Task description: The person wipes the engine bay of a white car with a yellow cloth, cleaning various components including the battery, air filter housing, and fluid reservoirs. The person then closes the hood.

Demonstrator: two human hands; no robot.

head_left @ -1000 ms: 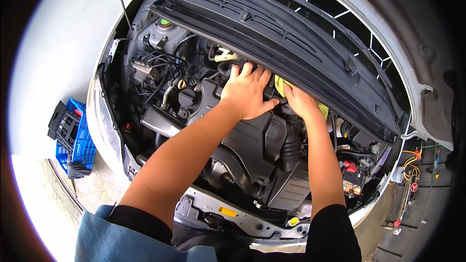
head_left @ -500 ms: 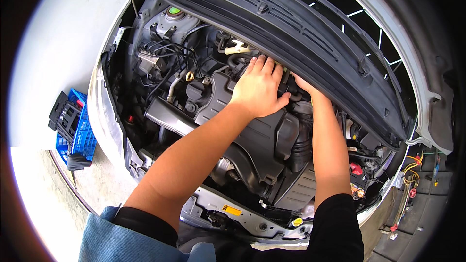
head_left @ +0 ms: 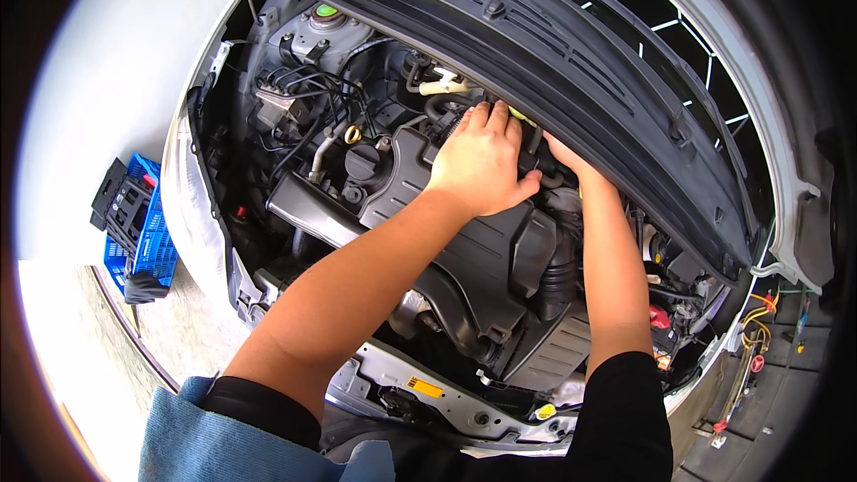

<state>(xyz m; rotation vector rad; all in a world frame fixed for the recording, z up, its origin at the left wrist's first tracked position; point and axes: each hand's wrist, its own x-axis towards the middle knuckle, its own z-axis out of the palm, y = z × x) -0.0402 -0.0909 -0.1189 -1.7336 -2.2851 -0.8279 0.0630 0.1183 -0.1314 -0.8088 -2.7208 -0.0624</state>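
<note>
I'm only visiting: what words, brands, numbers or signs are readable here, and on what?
None is clear enough to quote.
Orange sticker on the front metal panel: dark marks, too small to read.
Yellow cap: marks too small.
Battery label: partly hidden, blurred.
Black plastic piece at the blue crate: pale marks, too small.

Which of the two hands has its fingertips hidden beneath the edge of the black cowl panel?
The right hand: its fingertips are out of sight beneath the black cowl panel. The left hand shows its thumb and the backs of its fingers.
</note>
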